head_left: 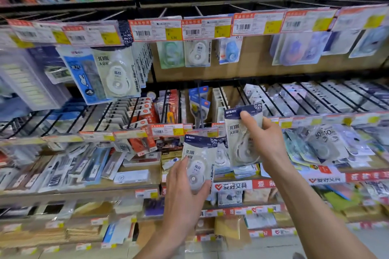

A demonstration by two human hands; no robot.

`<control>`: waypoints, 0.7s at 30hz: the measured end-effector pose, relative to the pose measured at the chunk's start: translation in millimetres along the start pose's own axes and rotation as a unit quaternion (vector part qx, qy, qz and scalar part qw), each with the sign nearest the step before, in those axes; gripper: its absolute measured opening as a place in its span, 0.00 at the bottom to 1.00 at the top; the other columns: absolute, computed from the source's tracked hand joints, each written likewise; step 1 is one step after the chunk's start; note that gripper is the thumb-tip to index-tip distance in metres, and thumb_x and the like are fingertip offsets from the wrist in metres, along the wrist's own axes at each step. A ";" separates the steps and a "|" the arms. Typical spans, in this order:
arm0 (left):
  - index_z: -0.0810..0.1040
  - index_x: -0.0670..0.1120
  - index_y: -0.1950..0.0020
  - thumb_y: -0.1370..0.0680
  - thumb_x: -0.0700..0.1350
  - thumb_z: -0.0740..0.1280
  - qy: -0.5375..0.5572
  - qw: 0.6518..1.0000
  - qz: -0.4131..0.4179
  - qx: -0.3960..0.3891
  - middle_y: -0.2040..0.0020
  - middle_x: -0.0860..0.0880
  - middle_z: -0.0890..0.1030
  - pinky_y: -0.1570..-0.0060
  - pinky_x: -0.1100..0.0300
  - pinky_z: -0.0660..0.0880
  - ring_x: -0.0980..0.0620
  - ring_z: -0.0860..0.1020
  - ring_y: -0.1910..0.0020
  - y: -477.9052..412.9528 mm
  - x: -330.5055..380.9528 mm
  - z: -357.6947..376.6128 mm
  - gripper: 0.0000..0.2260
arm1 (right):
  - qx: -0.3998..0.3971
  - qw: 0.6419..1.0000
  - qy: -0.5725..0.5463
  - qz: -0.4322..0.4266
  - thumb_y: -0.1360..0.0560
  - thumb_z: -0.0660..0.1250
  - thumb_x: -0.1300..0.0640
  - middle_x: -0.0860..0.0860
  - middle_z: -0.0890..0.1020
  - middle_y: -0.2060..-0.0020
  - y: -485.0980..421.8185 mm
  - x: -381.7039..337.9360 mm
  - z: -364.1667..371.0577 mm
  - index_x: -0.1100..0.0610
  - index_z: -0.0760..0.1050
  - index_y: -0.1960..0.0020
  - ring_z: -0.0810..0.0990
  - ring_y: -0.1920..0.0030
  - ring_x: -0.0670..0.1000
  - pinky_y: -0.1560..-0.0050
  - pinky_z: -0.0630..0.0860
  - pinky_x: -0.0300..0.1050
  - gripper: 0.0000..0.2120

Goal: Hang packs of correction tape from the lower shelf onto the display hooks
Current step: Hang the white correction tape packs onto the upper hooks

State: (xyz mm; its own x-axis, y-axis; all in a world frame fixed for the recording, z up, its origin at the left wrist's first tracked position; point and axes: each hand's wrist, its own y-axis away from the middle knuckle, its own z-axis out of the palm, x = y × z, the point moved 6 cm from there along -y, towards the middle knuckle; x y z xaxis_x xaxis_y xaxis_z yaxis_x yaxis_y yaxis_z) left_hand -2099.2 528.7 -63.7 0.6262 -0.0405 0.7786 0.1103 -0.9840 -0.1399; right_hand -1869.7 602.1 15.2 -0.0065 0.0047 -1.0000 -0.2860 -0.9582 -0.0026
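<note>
The left hand (pixel 185 193) grips one pack of tape (pixel 200 160), with fingers curled round its bottom. The pack sticks up at 1 o'clock from the hand. The right hand (pixel 267 141) pinches a second pack (pixel 240 139), which sits at 9 o'clock from it, below the hooks (pixel 271 101).

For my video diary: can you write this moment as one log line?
left hand: grips white correction tape pack, low | right hand: grips second pack, higher | status: both packs unhung
</note>
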 end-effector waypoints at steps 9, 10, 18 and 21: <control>0.57 0.55 0.22 0.24 0.59 0.69 0.000 0.998 0.030 0.056 0.26 0.60 0.58 0.33 0.65 0.57 0.67 0.56 0.34 -24.6 32.1 -14.3 0.34 | -0.049 0.997 -0.023 -0.057 0.25 0.74 0.56 0.55 0.84 0.63 -46.9 -52.5 36.5 0.54 0.81 0.57 0.84 0.60 0.55 0.54 0.82 0.61 0.03; 0.56 0.55 0.22 0.24 0.59 0.69 0.001 0.998 0.029 0.059 0.26 0.60 0.58 0.34 0.65 0.57 0.68 0.55 0.34 -28.2 34.2 -16.5 0.35 | -0.056 0.996 -0.020 -0.064 0.25 0.74 0.55 0.55 0.84 0.63 -53.0 -57.3 42.2 0.52 0.81 0.57 0.83 0.60 0.55 0.52 0.82 0.64 0.04; 0.56 0.56 0.22 0.24 0.61 0.69 0.006 0.996 0.015 0.089 0.25 0.59 0.59 0.28 0.54 0.64 0.56 0.60 0.25 -47.6 36.4 -34.4 0.35 | -0.089 0.985 -0.091 -0.115 0.27 0.77 0.58 0.52 0.85 0.61 -89.6 -107.4 80.9 0.53 0.84 0.59 0.83 0.57 0.52 0.48 0.80 0.56 0.03; 0.55 0.57 0.22 0.24 0.61 0.68 0.008 0.995 0.012 0.097 0.26 0.60 0.58 0.27 0.51 0.65 0.57 0.60 0.25 -50.6 37.7 -39.9 0.35 | -0.108 0.978 -0.121 -0.132 0.27 0.76 0.61 0.53 0.88 0.55 -100.5 -122.3 93.4 0.54 0.85 0.53 0.86 0.52 0.54 0.40 0.80 0.59 0.04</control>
State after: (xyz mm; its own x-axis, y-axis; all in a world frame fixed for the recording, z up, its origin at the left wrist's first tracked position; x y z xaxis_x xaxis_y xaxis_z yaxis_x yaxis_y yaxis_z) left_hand -2112.0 570.0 -2.9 0.6187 -0.0673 0.7828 0.2437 -0.9307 -0.2727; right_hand -1929.6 724.5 138.4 -0.1932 0.3034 -0.9331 -0.1002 -0.9521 -0.2888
